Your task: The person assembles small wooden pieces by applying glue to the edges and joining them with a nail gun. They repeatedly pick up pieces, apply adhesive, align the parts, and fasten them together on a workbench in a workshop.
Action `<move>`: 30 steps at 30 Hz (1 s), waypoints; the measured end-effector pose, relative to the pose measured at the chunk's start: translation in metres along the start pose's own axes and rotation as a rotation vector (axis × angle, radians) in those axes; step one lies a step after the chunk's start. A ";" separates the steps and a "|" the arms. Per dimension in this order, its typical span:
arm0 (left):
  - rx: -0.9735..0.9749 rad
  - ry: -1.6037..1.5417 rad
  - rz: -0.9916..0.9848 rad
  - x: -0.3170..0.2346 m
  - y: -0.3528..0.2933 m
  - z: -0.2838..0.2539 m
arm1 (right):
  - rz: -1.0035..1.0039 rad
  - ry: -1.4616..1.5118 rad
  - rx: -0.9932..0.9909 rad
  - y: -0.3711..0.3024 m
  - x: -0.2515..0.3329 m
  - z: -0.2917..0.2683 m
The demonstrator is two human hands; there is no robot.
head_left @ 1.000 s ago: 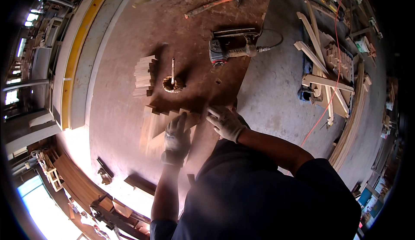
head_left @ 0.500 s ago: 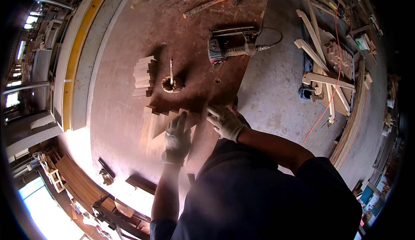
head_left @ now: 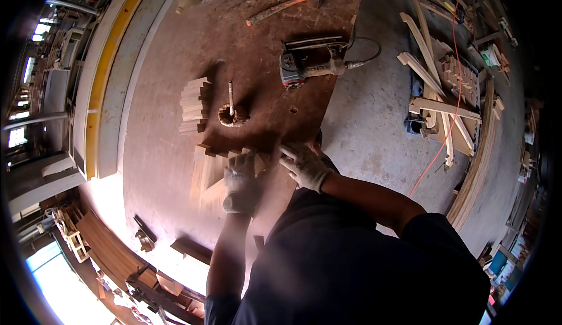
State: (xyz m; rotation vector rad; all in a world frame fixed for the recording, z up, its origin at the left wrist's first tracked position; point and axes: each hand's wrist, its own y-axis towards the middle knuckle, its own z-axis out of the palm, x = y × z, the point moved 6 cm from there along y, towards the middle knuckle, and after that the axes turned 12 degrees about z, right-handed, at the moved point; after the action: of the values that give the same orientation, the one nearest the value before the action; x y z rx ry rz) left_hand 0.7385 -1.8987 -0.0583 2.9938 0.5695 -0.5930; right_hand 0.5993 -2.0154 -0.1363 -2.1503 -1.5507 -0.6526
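Note:
My left hand [head_left: 240, 183], in a pale work glove, lies over a row of wooden pieces [head_left: 208, 170] on the brown workbench [head_left: 164, 91], its fingers stretched out across their ends. My right hand [head_left: 304, 166], gloved too, rests at the bench's right edge with fingers extended and nothing visible in it. Beyond my hands stands a pot [head_left: 227, 116], rough and crusted at the rim, with a brush handle [head_left: 230, 92] sticking up. A stack of short wooden pieces [head_left: 194, 105] lies to the pot's left. Glare washes out the wood near my left wrist.
A nail gun [head_left: 310, 67] with a hose lies at the bench's right edge, and a hammer [head_left: 282, 8] farther off. Right of the bench, loose wooden strips [head_left: 445, 111] lie over a low stand. A red cord [head_left: 436, 158] hangs there. A yellow-striped beam [head_left: 102, 91] runs along the left.
My left hand has shifted slightly to the right, and its fingers now lie flatter across the wooden pieces. My right hand has stayed almost still.

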 end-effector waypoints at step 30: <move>0.024 0.001 -0.050 0.009 0.002 0.009 | 0.502 0.756 0.042 0.029 0.037 -0.025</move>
State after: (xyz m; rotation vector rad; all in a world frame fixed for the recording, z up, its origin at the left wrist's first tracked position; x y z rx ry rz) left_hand 0.7435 -1.8988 -0.0701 3.0100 0.6436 -0.6058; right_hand 0.6335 -2.0106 -0.0956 -1.8176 -0.5980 -1.0612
